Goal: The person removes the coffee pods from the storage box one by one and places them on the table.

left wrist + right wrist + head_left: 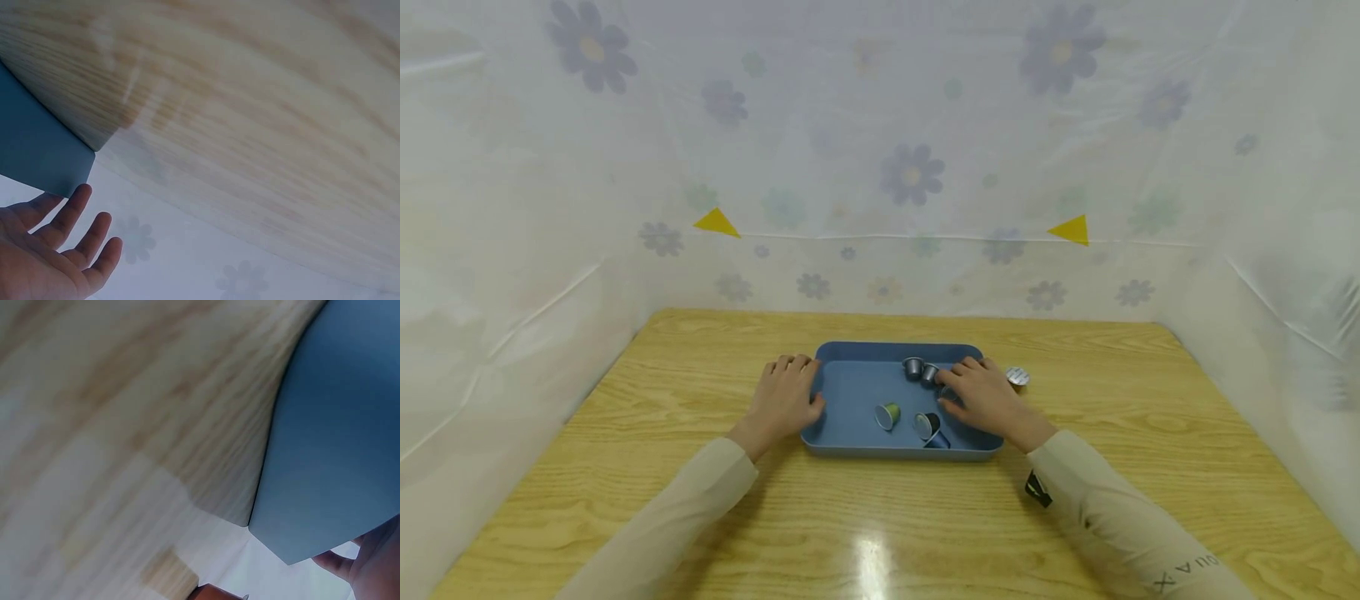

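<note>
A shallow blue tray (850, 379) lies on the table with several coffee capsules in it. One green capsule (887, 416) lies on its side near the front, a black capsule (927, 426) and a blue capsule (938, 441) to its right. Further back are two dark grey capsules (913, 368). My left hand (784, 398) rests at the tray's left side, its fingers loosely spread and a fingertip at the corner. Over the right side reaches my right hand (982, 395), thumb and forefinger about another capsule (950, 392), mostly covered; whether they pinch it is unclear.
Outside the tray, to the right, a capsule with a silver lid (1017, 377) lies on the wooden table (880, 508). A small black object (1038, 489) shows beside the right sleeve. Patterned white sheeting (820, 167) encloses the back and sides.
</note>
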Action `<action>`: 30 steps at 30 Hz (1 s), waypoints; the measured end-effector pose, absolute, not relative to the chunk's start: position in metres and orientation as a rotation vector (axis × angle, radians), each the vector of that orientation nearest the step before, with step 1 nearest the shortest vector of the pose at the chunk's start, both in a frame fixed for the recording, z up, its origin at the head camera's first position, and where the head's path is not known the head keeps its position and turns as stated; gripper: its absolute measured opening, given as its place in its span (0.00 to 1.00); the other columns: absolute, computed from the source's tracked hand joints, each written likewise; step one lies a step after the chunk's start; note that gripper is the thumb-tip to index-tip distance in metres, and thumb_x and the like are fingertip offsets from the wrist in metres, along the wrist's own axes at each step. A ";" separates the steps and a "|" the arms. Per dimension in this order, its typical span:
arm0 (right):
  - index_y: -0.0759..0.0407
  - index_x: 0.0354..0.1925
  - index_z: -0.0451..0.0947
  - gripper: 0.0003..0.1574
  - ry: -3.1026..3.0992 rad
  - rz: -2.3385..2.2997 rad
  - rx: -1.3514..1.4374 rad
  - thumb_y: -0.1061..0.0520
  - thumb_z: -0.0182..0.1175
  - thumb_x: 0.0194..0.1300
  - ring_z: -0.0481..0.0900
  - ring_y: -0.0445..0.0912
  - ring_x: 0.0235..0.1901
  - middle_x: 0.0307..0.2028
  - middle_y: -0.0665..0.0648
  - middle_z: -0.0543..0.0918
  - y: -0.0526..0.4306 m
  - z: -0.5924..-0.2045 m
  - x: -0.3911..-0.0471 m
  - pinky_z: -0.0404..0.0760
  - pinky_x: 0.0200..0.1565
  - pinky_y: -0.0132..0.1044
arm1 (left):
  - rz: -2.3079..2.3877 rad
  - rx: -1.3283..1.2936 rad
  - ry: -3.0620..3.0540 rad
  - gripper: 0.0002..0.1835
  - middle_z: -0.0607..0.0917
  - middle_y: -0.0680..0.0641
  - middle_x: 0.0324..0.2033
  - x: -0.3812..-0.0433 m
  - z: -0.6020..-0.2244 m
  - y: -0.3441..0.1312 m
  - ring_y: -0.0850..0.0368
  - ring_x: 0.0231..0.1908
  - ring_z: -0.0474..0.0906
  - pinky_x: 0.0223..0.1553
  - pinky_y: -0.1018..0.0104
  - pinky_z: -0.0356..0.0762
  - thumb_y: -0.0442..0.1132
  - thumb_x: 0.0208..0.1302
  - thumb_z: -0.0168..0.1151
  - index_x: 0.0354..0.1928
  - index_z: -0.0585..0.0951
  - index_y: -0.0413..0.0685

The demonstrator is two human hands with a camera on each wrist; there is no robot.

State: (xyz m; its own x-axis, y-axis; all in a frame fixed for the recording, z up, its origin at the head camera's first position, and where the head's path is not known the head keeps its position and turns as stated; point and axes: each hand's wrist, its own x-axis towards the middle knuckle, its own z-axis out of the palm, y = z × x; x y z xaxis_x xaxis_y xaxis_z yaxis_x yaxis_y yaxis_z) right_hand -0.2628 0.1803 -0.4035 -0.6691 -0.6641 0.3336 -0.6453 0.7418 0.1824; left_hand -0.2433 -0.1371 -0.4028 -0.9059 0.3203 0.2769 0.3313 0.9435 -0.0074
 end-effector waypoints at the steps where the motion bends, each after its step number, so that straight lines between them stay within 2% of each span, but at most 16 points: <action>1: 0.49 0.42 0.76 0.18 -2.562 -0.069 1.006 0.44 0.62 0.56 0.75 0.50 0.37 0.34 0.52 0.81 0.180 -0.404 -0.263 0.74 0.40 0.48 | -0.058 -0.482 -2.823 0.25 0.77 0.43 0.51 -0.243 -0.403 -0.137 0.43 0.52 0.71 0.50 0.47 0.69 0.47 0.58 0.55 0.56 0.74 0.45; 9: 0.50 0.41 0.74 0.17 -2.566 -0.081 0.995 0.44 0.62 0.56 0.75 0.49 0.36 0.35 0.51 0.82 0.179 -0.404 -0.263 0.74 0.41 0.48 | -0.067 -0.484 -2.829 0.24 0.77 0.43 0.51 -0.243 -0.403 -0.137 0.43 0.52 0.70 0.50 0.47 0.68 0.47 0.58 0.54 0.56 0.74 0.45; 17: 0.53 0.46 0.73 0.23 -2.615 -0.099 0.961 0.43 0.62 0.55 0.75 0.50 0.37 0.38 0.52 0.82 0.180 -0.404 -0.263 0.74 0.43 0.48 | -0.065 -0.488 -2.802 0.24 0.78 0.43 0.49 -0.244 -0.404 -0.138 0.42 0.51 0.71 0.50 0.47 0.69 0.46 0.57 0.55 0.55 0.75 0.45; 25: 0.54 0.42 0.72 0.22 -2.637 -0.092 0.942 0.44 0.63 0.54 0.75 0.50 0.35 0.35 0.52 0.81 0.181 -0.402 -0.261 0.73 0.41 0.49 | -0.074 -0.482 -2.819 0.24 0.78 0.43 0.50 -0.243 -0.402 -0.137 0.42 0.52 0.71 0.50 0.47 0.69 0.46 0.58 0.55 0.56 0.74 0.45; 30: 0.54 0.44 0.73 0.22 -2.644 -0.089 0.942 0.44 0.63 0.55 0.75 0.51 0.35 0.36 0.53 0.82 0.181 -0.402 -0.261 0.74 0.41 0.50 | -0.064 -0.480 -2.820 0.24 0.78 0.43 0.50 -0.243 -0.403 -0.137 0.43 0.51 0.71 0.50 0.47 0.69 0.46 0.58 0.54 0.56 0.74 0.45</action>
